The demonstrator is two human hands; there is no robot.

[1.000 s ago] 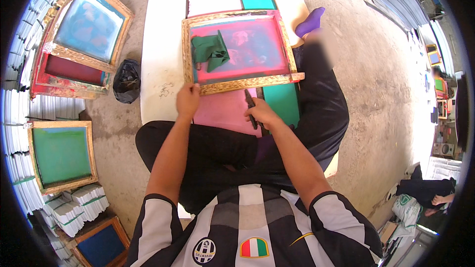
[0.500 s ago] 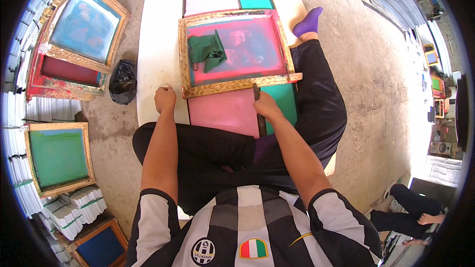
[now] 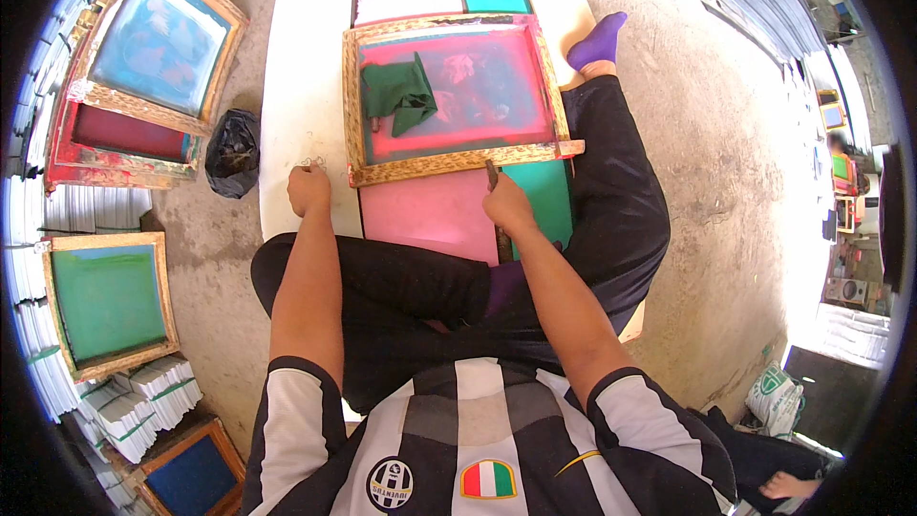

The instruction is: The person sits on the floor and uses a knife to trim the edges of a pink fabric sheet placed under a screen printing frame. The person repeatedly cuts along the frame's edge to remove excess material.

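While the right hand (image 3: pixel 511 207) wrapped its fingers round a dark tool (image 3: pixel 492 175), the left hand (image 3: pixel 309 191) curled over the bench (image 3: pixel 304 86); whether pinching anything, I couldn't tell.

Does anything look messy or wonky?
Yes. On the wooden frame, the near bar sticks out past the right corner, so it looks uneven. A crumpled green cloth lies inside, on the pink-smeared screen.

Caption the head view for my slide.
The right hand grips a dark tool near a wooden frame with green cloth inside; the left hand is curled nearby.
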